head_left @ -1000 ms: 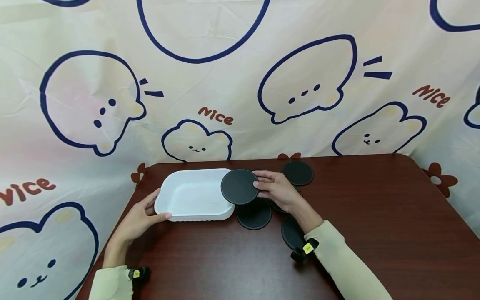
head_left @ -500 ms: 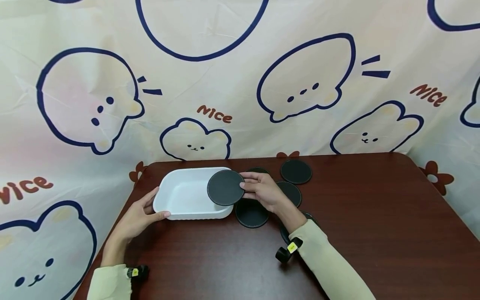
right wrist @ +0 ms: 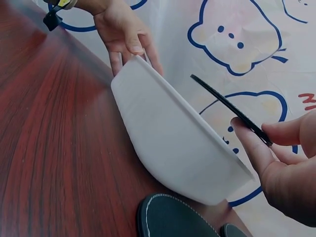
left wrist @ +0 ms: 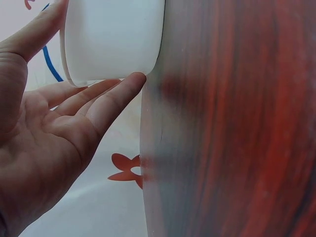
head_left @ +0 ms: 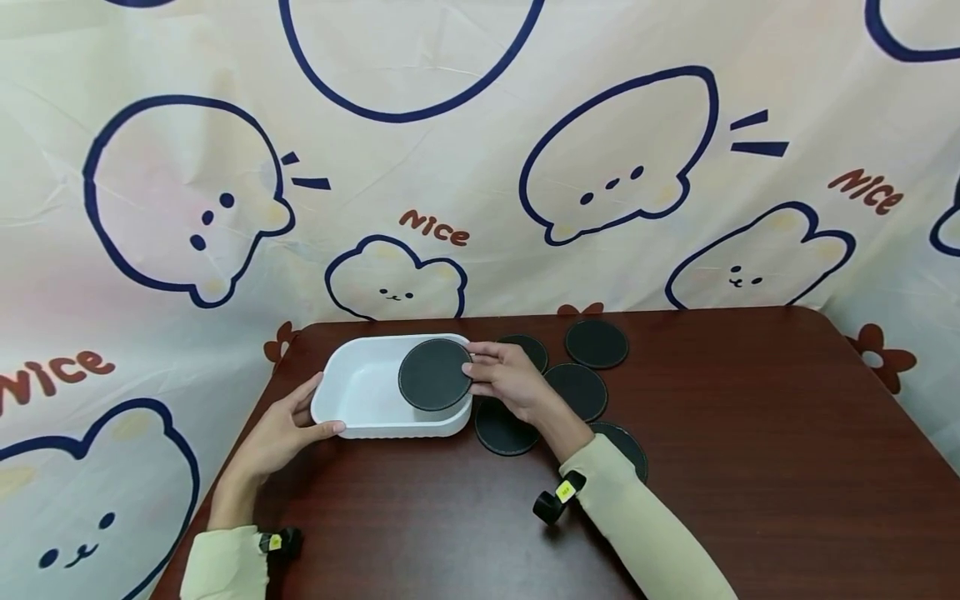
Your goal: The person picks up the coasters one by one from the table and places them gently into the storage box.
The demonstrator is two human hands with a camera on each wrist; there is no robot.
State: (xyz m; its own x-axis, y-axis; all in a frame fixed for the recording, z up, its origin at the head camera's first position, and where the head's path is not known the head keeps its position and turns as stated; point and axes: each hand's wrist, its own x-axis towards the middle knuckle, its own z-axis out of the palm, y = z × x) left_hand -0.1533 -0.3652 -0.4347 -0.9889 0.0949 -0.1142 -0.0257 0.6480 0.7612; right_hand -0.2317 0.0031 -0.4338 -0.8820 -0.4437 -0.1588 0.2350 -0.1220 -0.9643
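Observation:
A white rectangular plastic box (head_left: pixel 362 396) with rounded corners stands at the table's far left. My left hand (head_left: pixel 281 433) holds its left end, the thumb at the near corner and the fingers along the end wall. In the left wrist view, the fingertips (left wrist: pixel 136 79) touch the box wall (left wrist: pixel 113 39). My right hand (head_left: pixel 513 385) pinches a round black coaster (head_left: pixel 435 375) by its right edge. That coaster hovers over the right half of the box; the right wrist view shows it tilted and apart from the rim (right wrist: pixel 173 94).
Several more black coasters lie flat right of the box, among them a far one (head_left: pixel 596 343), a middle one (head_left: pixel 577 392) and a near one (head_left: pixel 504 429). Another coaster (head_left: pixel 626 450) lies partly under the right forearm. A patterned cloth (head_left: pixel 495 275) hangs behind the dark wooden table (head_left: pixel 750 433).
My right hand has moved left with the coaster, from the box's right edge to over its inside. The left hand stays on the box.

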